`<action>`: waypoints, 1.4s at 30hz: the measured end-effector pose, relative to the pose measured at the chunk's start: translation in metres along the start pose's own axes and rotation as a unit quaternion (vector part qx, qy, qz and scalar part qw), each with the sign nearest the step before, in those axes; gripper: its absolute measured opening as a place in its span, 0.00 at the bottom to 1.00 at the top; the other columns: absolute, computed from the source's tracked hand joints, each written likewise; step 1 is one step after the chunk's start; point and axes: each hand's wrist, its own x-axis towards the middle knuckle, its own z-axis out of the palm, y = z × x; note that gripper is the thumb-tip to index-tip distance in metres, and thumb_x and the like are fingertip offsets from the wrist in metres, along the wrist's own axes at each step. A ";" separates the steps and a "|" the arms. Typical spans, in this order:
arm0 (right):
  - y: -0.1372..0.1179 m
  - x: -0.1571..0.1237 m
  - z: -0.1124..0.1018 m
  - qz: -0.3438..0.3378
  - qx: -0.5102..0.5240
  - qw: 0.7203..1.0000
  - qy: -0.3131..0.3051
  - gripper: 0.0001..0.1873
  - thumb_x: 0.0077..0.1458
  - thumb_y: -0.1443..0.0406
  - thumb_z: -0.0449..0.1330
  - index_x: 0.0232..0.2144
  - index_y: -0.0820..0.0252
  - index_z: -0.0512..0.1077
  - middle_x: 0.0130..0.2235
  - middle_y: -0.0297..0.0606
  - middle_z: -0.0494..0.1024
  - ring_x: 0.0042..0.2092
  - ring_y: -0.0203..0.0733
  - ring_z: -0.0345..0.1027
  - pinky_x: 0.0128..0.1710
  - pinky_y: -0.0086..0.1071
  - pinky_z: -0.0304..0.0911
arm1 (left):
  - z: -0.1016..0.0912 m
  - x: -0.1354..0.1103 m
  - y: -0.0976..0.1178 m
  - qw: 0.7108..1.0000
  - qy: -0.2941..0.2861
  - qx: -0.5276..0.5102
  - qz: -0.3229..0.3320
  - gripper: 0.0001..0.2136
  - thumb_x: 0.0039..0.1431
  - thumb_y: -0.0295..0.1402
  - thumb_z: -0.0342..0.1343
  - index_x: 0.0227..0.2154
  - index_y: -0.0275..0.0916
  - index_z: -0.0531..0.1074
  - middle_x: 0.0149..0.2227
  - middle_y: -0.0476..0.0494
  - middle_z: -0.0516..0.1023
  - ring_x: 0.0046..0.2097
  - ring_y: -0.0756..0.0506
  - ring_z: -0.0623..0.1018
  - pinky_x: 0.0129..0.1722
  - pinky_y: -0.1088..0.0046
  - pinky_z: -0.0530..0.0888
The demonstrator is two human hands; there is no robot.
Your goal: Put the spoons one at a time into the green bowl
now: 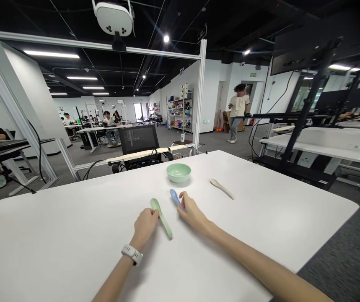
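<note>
1. Left hand (146, 223): thumb and fingertips pinch the green spoon (164, 224) around its neck. Whether the spoon bears on the surface or is slightly raised cannot be told.
2. Green spoon: pale, smooth, matte; oval bowl end beyond the left fingertips, long straight handle running back toward the wearer, in the gap between the hands.
3. Right hand (192, 213): fingers bent, thumb and forefinger about the handle of the blue spoon (174, 196). Part of the handle is hidden, so a firm grip cannot be confirmed.
4. Blue spoon: smooth, rounded oval head, pointing away from the right hand, just to its left.
5. Beige spoon (223, 189): slender, dull-surfaced, lying flat, beyond and to the right of the right hand, untouched.
6. Green bowl (179, 173): round, smooth, somewhat glossy inside, with curved walls; upright, beyond both hands and nearest the right.
7. Wristband (132, 254): pale grey, behind the left hand, around the wrist.
8. Table (82, 235): white, smooth, round-cornered top, beneath both hands.
</note>
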 end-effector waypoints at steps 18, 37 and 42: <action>0.054 -0.005 -0.049 0.040 -0.033 0.999 -0.003 0.14 0.55 0.66 0.56 0.45 0.54 0.61 0.29 0.27 0.67 0.31 0.41 0.63 0.34 0.33 0.56 | 0.022 0.002 0.009 0.992 0.025 0.124 0.022 0.26 0.69 0.38 0.36 0.39 0.34 0.81 0.41 0.31 0.87 0.44 0.36 0.83 0.41 0.63 0.67; 0.059 -0.006 -0.046 0.038 -0.059 0.997 -0.010 0.16 0.62 0.62 0.53 0.51 0.58 0.64 0.33 0.32 0.70 0.34 0.44 0.66 0.37 0.36 0.60 | 0.023 0.001 0.005 0.991 0.033 0.129 0.035 0.26 0.70 0.39 0.36 0.38 0.36 0.82 0.43 0.32 0.88 0.46 0.35 0.84 0.45 0.62 0.68; 0.063 -0.005 -0.043 0.035 -0.053 0.998 0.006 0.15 0.61 0.62 0.54 0.50 0.57 0.65 0.32 0.32 0.71 0.34 0.44 0.67 0.37 0.36 0.60 | 0.026 0.005 0.003 0.990 0.042 0.128 0.033 0.26 0.69 0.39 0.37 0.38 0.36 0.83 0.44 0.32 0.88 0.47 0.35 0.84 0.46 0.61 0.68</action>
